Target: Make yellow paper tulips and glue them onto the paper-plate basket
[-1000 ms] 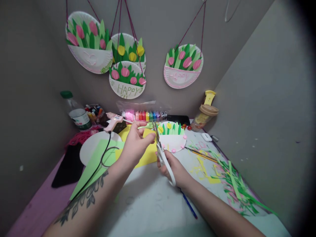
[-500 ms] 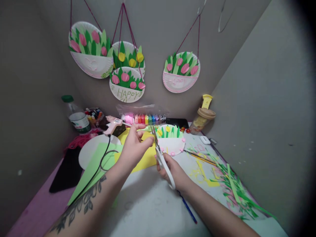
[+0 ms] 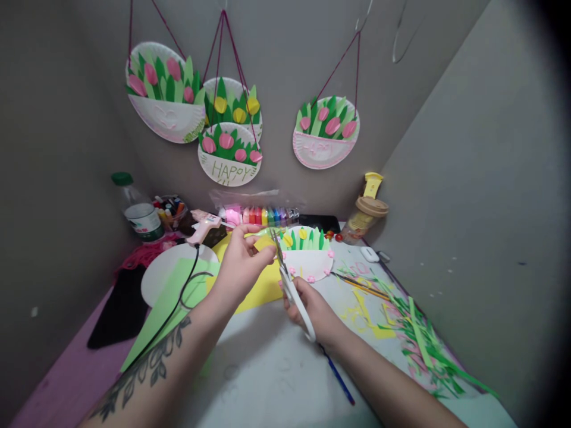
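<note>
My left hand (image 3: 243,267) pinches a small piece of yellow paper (image 3: 262,242) above the table. My right hand (image 3: 312,306) grips white-handled scissors (image 3: 292,285), whose blades point up and away into that paper. Just behind the scissors lies a paper plate basket (image 3: 307,261) with green leaves, yellow flowers and small pink dots. A larger yellow sheet (image 3: 263,282) lies flat under my hands.
A pink glue gun (image 3: 205,226) with a black cord, a light green sheet (image 3: 173,297), a white plate (image 3: 167,267), a bottle (image 3: 138,211), paint pots (image 3: 263,214) and a capped cup (image 3: 368,211) stand at the back. Green and yellow scraps (image 3: 419,339) pile up at the right. Several flower plates (image 3: 229,151) hang on the wall.
Both hands and the scissors keep their place at the yellow paper. The view has tipped slightly, so the wall plates sit lower in the picture.
</note>
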A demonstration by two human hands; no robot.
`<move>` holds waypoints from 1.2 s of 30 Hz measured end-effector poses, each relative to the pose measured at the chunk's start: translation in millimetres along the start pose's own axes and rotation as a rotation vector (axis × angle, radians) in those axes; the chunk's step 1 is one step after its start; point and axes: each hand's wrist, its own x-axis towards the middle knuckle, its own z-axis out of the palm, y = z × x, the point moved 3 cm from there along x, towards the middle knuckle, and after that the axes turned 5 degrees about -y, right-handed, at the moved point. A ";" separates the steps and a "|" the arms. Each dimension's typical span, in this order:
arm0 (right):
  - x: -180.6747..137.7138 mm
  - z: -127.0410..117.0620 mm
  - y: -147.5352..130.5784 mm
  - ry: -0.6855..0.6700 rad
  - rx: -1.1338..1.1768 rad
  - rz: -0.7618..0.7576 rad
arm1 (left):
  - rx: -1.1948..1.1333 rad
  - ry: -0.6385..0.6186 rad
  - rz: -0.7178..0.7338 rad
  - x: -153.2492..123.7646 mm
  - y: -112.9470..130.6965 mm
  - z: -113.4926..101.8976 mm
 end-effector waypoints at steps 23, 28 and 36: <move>0.0 -0.6 -5.9 0.025 0.020 0.021 | -0.003 -0.018 0.051 -0.2 0.9 0.8; 1.5 -1.6 0.1 0.037 0.004 0.023 | -0.006 -0.015 0.045 0.0 0.4 1.2; 1.5 -0.6 -0.4 0.028 0.004 -0.003 | -0.017 -0.019 0.049 0.5 1.8 0.9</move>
